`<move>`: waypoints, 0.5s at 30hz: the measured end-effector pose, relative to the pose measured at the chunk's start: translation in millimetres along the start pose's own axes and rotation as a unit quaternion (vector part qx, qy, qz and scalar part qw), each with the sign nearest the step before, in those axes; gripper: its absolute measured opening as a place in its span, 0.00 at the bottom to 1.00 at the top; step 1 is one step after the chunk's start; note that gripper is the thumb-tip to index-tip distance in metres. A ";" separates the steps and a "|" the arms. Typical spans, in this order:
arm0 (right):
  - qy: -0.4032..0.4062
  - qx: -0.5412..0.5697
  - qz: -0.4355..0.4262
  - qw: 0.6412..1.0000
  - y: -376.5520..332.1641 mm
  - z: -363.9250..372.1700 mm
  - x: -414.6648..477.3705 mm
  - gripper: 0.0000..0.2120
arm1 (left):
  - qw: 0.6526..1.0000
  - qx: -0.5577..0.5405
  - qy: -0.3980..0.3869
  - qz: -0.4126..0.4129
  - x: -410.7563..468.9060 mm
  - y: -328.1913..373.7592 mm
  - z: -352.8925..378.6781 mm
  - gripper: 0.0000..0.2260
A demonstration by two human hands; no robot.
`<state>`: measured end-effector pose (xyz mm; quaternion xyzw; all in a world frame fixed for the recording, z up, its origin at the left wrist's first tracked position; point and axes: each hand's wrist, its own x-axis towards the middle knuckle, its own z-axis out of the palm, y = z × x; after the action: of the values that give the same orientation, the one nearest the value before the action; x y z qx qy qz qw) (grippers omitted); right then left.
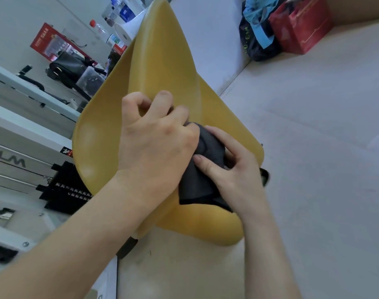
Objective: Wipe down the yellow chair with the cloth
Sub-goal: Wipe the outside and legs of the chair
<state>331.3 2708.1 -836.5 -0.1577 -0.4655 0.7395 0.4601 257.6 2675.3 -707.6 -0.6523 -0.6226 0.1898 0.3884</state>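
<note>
The moulded yellow plastic chair (162, 67) stands on the pale floor (313, 147). Its seat carries both hands and the cloth, toward the seat's right edge.

The left hand (156, 139) rests on the seat where it curves up into the backrest, fingers curled. Its knuckle side touches the cloth, but it cannot be determined whether its grip holds a fold. The right hand (233, 169) has its grip clamped on the bunched dark grey cloth (205, 169), with the thumb on top and the fingers wrapped around the right side.

Step in hand, as judged: forming the cloth into a pad for a stroke.

1. Flatten the pad so a broad face meets the plastic.
2. Steady the chair with the left hand.
3. Stroke from the backrest toward the front edge in overlapping passes.
4. Follow the curved rim closely, since a bunched cloth is likely to skip there.
</note>
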 end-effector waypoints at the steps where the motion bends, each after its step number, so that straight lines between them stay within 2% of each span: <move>1: 0.046 0.050 -0.010 0.998 6.1 9.5 -0.9 0.21 | 1.000 -0.021 -0.006 -0.001 -0.3 -0.6 -0.5 0.14; 3: 0.123 0.118 -0.023 0.985 13.1 34.3 -2.8 0.20 | 1.000 -0.002 -0.014 0.012 -1.2 -1.6 -4.4 0.12; 5: 0.184 0.125 -0.043 0.974 14.9 58.7 -5.0 0.22 | 1.000 0.017 0.004 0.018 -6.1 -5.5 -9.5 0.09; 6: 0.210 0.120 -0.053 0.969 17.5 67.4 -3.0 0.24 | 1.000 -0.011 0.019 -0.005 -10.1 -8.2 -11.9 0.11; 8: 0.259 0.104 -0.040 0.959 32.9 77.1 9.8 0.25 | 0.989 -0.123 0.034 -0.081 -19.9 -13.2 -15.8 0.22; 10: 0.283 0.095 0.029 0.954 63.4 77.1 35.3 0.23 | 0.957 -0.259 0.032 -0.128 -29.2 -15.0 -15.1 0.26; 11: 0.274 0.117 0.089 0.950 79.6 76.0 51.4 0.22 | 0.942 -0.304 0.036 -0.141 -32.5 -14.4 -12.2 0.26; 13: 0.232 0.197 0.202 0.931 101.2 72.2 72.0 0.21 | 0.926 -0.340 0.052 -0.157 -36.1 -10.7 -7.0 0.24; 15: 0.216 0.231 0.237 0.919 105.2 68.4 69.1 0.20 | 0.917 -0.356 0.087 -0.157 -35.5 -9.2 -2.8 0.23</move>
<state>193.4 2713.0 -875.3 -0.3082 -0.1198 0.8620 0.3843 248.1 2639.8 -707.4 -0.6553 -0.7072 -0.1655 0.2076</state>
